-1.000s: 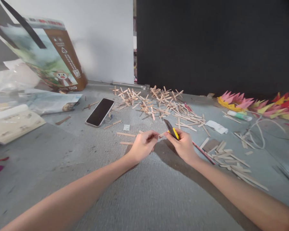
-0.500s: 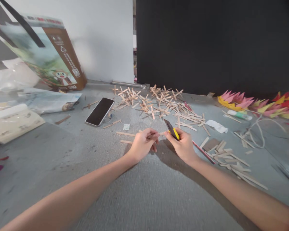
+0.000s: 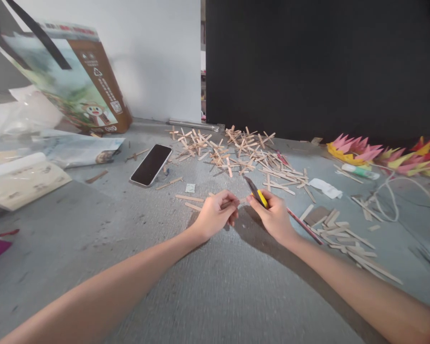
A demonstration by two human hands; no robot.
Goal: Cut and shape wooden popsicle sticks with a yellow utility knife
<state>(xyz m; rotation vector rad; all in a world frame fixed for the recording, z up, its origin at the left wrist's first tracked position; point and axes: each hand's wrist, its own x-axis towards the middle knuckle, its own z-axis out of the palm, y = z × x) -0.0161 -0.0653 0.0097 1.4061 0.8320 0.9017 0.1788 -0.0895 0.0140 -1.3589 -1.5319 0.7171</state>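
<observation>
My left hand [image 3: 216, 216] is closed, its thumb and fingers pinching a thin wooden craft stick [image 3: 242, 201] that points toward my right hand. My right hand [image 3: 275, 217] is wrapped round a black and yellow utility knife [image 3: 258, 192], the dark tip angled up and away. The right thumb is near the far end of the pinched stick; whether it touches is too small to tell. Left of my left hand, two flat craft sticks [image 3: 189, 198] lie on the grey table [image 3: 200, 296], partly hidden behind the hand.
Ahead lies a pile of crossed craft sticks [image 3: 236, 148]. Loose sticks [image 3: 344, 234] and a red pencil-like rod [image 3: 304, 226] are at right, near a glue tube [image 3: 360, 172] and folded paper pieces [image 3: 354, 153]. A phone [image 3: 151, 165], a printed bag [image 3: 89, 91] and plastic packets [image 3: 25, 181] stand left.
Both hands stay nearly in place, with the whole view shifted slightly. The lower stick beside my left hand now lies at a slant where it was nearly level before.
</observation>
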